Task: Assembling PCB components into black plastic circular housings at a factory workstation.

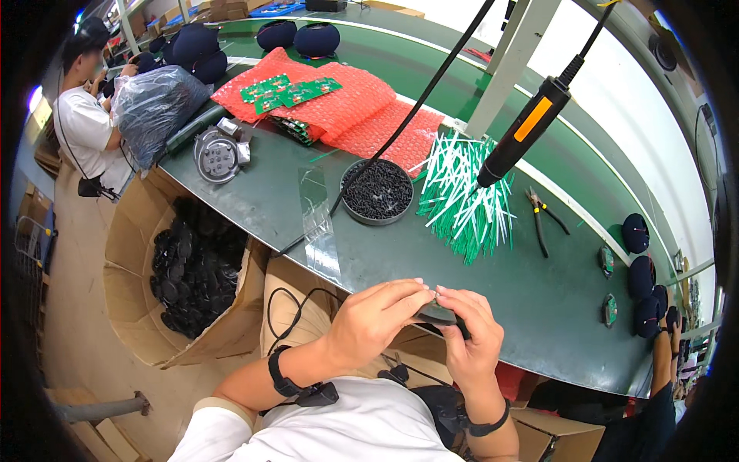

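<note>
My left hand and my right hand meet in front of my body, over the table's near edge. Between them they grip a small dark plastic part with a smooth, slightly shiny face. Fingers of both hands cover much of it, so its full shape is hidden. The fingertips and thumbs are pressed closed around it. Beyond my hands, a round dish of small black screws stands on the dark green table. A black electric screwdriver with an orange stripe hangs above, right of the dish.
Green and white zip ties lie beside pliers. Green circuit boards rest on red bubble wrap. A carton holding black parts stands at left. One co-worker is at far left; another's arm reaches in at right.
</note>
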`<move>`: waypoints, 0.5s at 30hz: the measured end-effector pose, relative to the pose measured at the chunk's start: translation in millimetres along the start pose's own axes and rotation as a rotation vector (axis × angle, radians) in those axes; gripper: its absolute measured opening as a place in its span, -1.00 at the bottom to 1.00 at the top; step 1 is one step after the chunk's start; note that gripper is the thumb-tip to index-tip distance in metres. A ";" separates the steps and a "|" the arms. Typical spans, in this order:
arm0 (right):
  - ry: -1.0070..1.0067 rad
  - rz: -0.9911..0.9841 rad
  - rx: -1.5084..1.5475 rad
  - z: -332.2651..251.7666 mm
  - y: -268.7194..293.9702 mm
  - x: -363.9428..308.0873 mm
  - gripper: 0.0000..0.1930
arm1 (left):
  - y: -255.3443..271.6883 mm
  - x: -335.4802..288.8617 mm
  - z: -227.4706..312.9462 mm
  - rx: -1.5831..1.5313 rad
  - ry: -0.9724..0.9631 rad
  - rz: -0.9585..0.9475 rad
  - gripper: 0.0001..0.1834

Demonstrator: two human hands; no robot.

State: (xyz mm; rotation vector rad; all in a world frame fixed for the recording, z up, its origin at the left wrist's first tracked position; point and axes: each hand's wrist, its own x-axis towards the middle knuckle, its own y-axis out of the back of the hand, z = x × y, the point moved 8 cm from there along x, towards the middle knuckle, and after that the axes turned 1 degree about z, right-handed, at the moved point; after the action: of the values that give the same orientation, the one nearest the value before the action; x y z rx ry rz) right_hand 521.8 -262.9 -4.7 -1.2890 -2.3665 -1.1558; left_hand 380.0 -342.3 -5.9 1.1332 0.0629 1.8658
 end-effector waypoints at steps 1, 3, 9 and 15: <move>-0.002 -0.001 0.003 -0.2 0.2 0.2 -0.56 | -0.1 0.0 -0.1 0.004 0.002 0.001 -0.53; -0.011 -0.009 0.005 -0.1 0.6 0.9 -0.56 | -0.4 0.0 0.1 0.007 0.003 -0.002 -0.53; -0.036 -0.026 0.049 2.7 1.8 1.9 -0.57 | -0.2 1.5 0.3 0.009 0.003 -0.002 -0.51; -0.034 -0.031 0.068 5.7 1.5 3.8 -0.60 | -0.1 3.2 -0.3 -0.018 0.037 -0.006 -0.52</move>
State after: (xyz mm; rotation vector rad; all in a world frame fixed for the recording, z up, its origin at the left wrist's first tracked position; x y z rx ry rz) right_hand 521.8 -255.9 -5.7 -1.2645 -2.4357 -1.0597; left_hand 379.4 -339.9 -3.9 1.0857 0.0707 1.8785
